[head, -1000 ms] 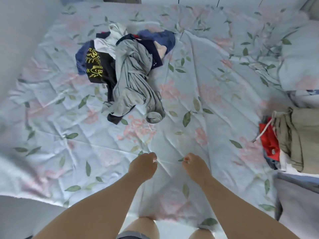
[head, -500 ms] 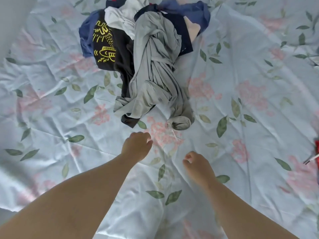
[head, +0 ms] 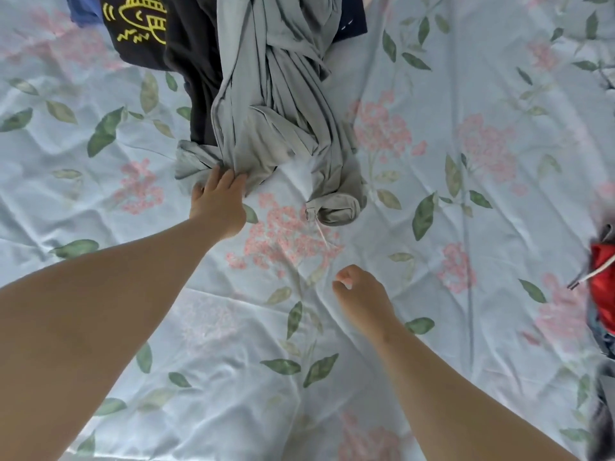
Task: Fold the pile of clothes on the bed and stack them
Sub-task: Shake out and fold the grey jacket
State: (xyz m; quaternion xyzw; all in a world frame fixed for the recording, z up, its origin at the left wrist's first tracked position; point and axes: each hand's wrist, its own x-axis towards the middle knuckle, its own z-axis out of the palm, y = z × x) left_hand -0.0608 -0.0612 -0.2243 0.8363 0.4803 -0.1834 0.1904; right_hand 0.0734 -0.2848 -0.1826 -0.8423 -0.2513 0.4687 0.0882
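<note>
While my left hand (head: 218,201) stretches forward, its fingers (head: 229,177) lie fairly straight with their tips against the near hem of the grey garment (head: 266,104). The thumb is spread off to the side, so nothing is closed on the cloth. That grey garment is twisted into a long rope of folds that runs away from me up the bed, and its knotted end lies just right of the hand. It drapes over the rest of the pile: a black shirt with a yellow print (head: 149,31) to its left, a blue piece (head: 83,11) beyond that, and a navy piece (head: 349,18) to its right. All of these sit toward the far side of the bed. My right hand (head: 361,294) is nearer to me and well apart from the pile, with its fingers curled into the palm and holding nothing. The pale blue floral sheet (head: 466,227) is creased beneath both arms. A red garment (head: 602,281) with a white drawstring (head: 595,272) lies at the bed's right side.
</note>
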